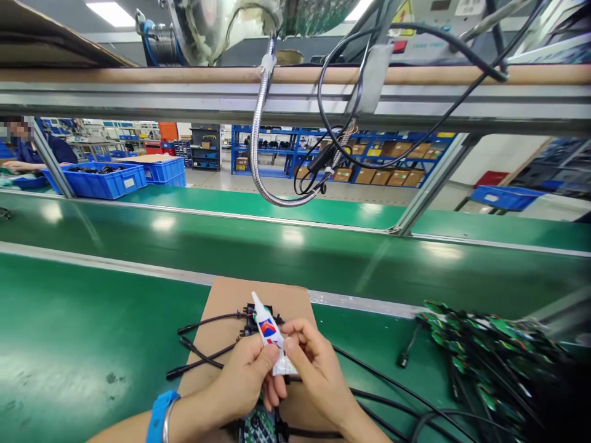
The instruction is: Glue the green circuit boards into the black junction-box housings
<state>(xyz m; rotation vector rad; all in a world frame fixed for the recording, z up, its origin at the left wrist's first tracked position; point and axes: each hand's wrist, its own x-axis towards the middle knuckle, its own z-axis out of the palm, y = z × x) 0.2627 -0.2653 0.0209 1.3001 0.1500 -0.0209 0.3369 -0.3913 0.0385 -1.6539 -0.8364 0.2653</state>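
A small white glue tube point(268, 329) with a pointed nozzle and a red-and-blue label is pinched between my two hands, its nozzle tilted up and away. My left hand point(247, 372) grips the tube's lower left side. On the other side, the fingers of my right hand point(311, 363) close on the tube's lower right side. Beneath the hands lies a cardboard sheet point(212, 307) bearing black housings with cables. One housing point(252, 320) shows just behind the tube, and a green circuit board point(259, 427) shows below my left hand, partly covered.
To the right, a heap of circuit boards with black cables point(484, 351) lies on the green bench point(115, 332). Overhead, a flexible metal hose point(256, 141) and black cable loops hang from a shelf beam point(184, 92). Blue bins point(104, 181) and a person point(39, 147) are at far left.
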